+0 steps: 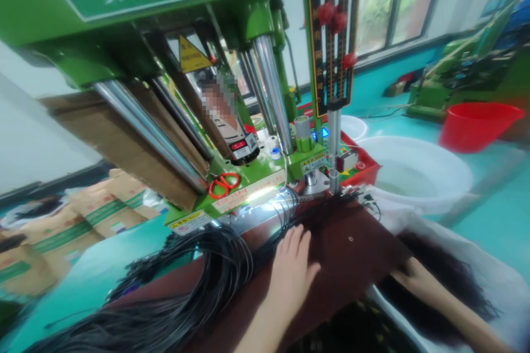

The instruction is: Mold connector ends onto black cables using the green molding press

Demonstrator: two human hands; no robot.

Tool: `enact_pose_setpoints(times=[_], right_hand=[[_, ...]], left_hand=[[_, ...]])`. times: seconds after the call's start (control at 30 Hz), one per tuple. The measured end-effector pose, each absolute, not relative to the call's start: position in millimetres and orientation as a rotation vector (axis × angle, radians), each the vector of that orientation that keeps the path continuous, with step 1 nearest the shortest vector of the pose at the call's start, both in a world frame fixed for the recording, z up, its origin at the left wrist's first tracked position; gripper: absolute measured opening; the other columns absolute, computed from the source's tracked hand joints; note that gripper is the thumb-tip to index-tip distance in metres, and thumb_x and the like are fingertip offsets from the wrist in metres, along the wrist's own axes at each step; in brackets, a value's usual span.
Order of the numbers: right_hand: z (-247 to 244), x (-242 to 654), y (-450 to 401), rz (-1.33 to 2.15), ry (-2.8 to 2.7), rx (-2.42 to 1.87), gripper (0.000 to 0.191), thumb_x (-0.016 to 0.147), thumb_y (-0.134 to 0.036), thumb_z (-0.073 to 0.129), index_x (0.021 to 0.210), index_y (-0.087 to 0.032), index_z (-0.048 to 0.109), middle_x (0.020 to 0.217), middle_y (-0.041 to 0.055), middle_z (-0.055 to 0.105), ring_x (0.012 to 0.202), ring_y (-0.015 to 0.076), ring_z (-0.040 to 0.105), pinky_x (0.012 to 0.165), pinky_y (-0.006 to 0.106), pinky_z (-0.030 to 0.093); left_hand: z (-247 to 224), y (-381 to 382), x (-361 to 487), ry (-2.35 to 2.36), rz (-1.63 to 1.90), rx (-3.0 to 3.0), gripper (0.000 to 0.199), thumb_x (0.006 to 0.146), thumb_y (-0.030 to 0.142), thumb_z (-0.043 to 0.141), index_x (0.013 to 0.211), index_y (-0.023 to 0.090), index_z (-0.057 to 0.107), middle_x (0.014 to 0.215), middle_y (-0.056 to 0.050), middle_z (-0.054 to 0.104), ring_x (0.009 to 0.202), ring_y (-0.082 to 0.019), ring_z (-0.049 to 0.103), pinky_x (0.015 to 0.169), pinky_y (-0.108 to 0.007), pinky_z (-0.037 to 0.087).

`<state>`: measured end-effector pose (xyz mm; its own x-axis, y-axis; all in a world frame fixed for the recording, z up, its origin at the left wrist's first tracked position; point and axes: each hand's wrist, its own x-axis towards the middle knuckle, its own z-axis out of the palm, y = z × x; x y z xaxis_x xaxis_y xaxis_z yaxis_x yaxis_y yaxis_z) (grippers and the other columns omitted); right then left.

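Observation:
My left hand lies on the brown board, fingers apart, its fingertips beside thin black cables. A thick looped bundle of black cables spreads from the board toward the lower left. More black cables run along the board's back edge to the right. My right hand is at the board's right edge, above a white sack with a dark mass of cables; its fingers are blurred, and what they may hold is hidden.
A green machine with steel columns stands in front, orange-handled scissors on its ledge. Paper sacks sit at the left. A white tub and a red bucket stand on the floor at the right.

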<state>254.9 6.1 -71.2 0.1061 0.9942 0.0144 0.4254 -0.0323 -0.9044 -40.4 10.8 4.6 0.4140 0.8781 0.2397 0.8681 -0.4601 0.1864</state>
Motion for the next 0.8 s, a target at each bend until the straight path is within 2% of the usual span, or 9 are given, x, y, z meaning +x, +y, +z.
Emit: enact_pose_setpoints(times=[0.07, 0.13, 0.2, 0.3, 0.4, 0.5, 0.57, 0.67, 0.8], right_hand=[[-71, 258, 4, 0.903, -1.523, -1.546, 0.030, 0.060, -0.031, 0.056, 0.084, -0.017, 0.066, 0.097, 0.0136, 0.066, 0.096, 0.0346, 0.057, 0.089, 0.044, 0.044], [-76, 264, 1, 0.891, -1.571, -1.504, 0.040, 0.062, -0.026, 0.055, 0.100, -0.014, 0.063, 0.106, 0.0133, 0.063, 0.105, 0.0337, 0.053, 0.093, 0.044, 0.040], [-85, 271, -2, 0.899, -1.573, -1.470, 0.056, 0.063, -0.020, 0.054, 0.118, -0.012, 0.053, 0.116, 0.0128, 0.058, 0.113, 0.0307, 0.047, 0.096, 0.041, 0.038], [-97, 277, -5, 0.963, -1.556, -1.434, 0.068, 0.066, -0.015, 0.050, 0.132, -0.011, 0.036, 0.128, 0.0119, 0.048, 0.118, 0.0257, 0.043, 0.098, 0.038, 0.037], [-98, 277, -5, 0.960, -1.566, -1.435, 0.067, 0.067, -0.015, 0.048, 0.133, -0.011, 0.035, 0.132, 0.0111, 0.043, 0.119, 0.0241, 0.042, 0.098, 0.036, 0.038], [-92, 278, -4, 0.892, -1.616, -1.458, 0.064, 0.067, -0.015, 0.047, 0.131, -0.013, 0.038, 0.133, 0.0095, 0.043, 0.121, 0.0236, 0.040, 0.100, 0.036, 0.034], [-89, 281, -4, 0.867, -1.633, -1.485, 0.063, 0.068, -0.015, 0.046, 0.131, -0.015, 0.037, 0.131, 0.0089, 0.045, 0.119, 0.0230, 0.042, 0.101, 0.038, 0.033], [-89, 292, -4, 0.833, -1.628, -1.556, 0.060, 0.071, -0.020, 0.044, 0.131, -0.013, 0.035, 0.120, 0.0115, 0.054, 0.105, 0.0236, 0.054, 0.094, 0.039, 0.041], [-75, 303, -1, 0.672, -1.507, -1.618, 0.053, 0.073, -0.030, 0.045, 0.123, -0.013, 0.043, 0.099, 0.0116, 0.064, 0.087, 0.0252, 0.062, 0.083, 0.041, 0.047]], left_hand=[[5, 50, -22, 1.665, 0.407, 2.764, 0.052, 0.079, 0.024, 0.052, 0.127, 0.011, 0.039, 0.122, -0.015, 0.049, 0.111, -0.028, 0.045, 0.091, -0.044, 0.041], [5, 75, -12, 1.717, 0.300, 2.850, 0.049, 0.078, 0.028, 0.054, 0.122, 0.010, 0.043, 0.109, -0.014, 0.054, 0.098, -0.027, 0.051, 0.081, -0.042, 0.045], [8, 89, -7, 1.701, 0.173, 2.929, 0.039, 0.078, 0.029, 0.055, 0.112, 0.010, 0.050, 0.096, -0.011, 0.056, 0.090, -0.025, 0.053, 0.074, -0.039, 0.047], [15, 101, 0, 1.629, -0.060, 3.018, 0.018, 0.081, 0.015, 0.047, 0.096, 0.009, 0.055, 0.088, -0.010, 0.056, 0.082, -0.023, 0.056, 0.065, -0.034, 0.049], [22, 109, 8, 1.611, -0.249, 3.026, 0.021, 0.079, 0.002, 0.038, 0.090, 0.007, 0.055, 0.082, -0.012, 0.057, 0.075, -0.022, 0.059, 0.057, -0.031, 0.048], [25, 112, 12, 1.569, -0.288, 3.048, 0.020, 0.077, 0.001, 0.039, 0.088, 0.006, 0.055, 0.081, -0.013, 0.057, 0.075, -0.023, 0.058, 0.055, -0.032, 0.049], [25, 110, 9, 1.556, -0.226, 3.097, 0.021, 0.077, 0.001, 0.039, 0.090, 0.008, 0.053, 0.083, -0.012, 0.056, 0.077, -0.024, 0.057, 0.055, -0.032, 0.048], [27, 103, 2, 1.578, -0.036, 3.149, 0.021, 0.077, 0.002, 0.038, 0.091, 0.010, 0.051, 0.084, -0.011, 0.055, 0.080, -0.023, 0.055, 0.060, -0.034, 0.048], [34, 93, -7, 1.625, 0.257, 2.833, 0.014, 0.077, 0.007, 0.039, 0.085, 0.014, 0.049, 0.078, -0.007, 0.056, 0.077, -0.020, 0.055, 0.071, -0.034, 0.045]])
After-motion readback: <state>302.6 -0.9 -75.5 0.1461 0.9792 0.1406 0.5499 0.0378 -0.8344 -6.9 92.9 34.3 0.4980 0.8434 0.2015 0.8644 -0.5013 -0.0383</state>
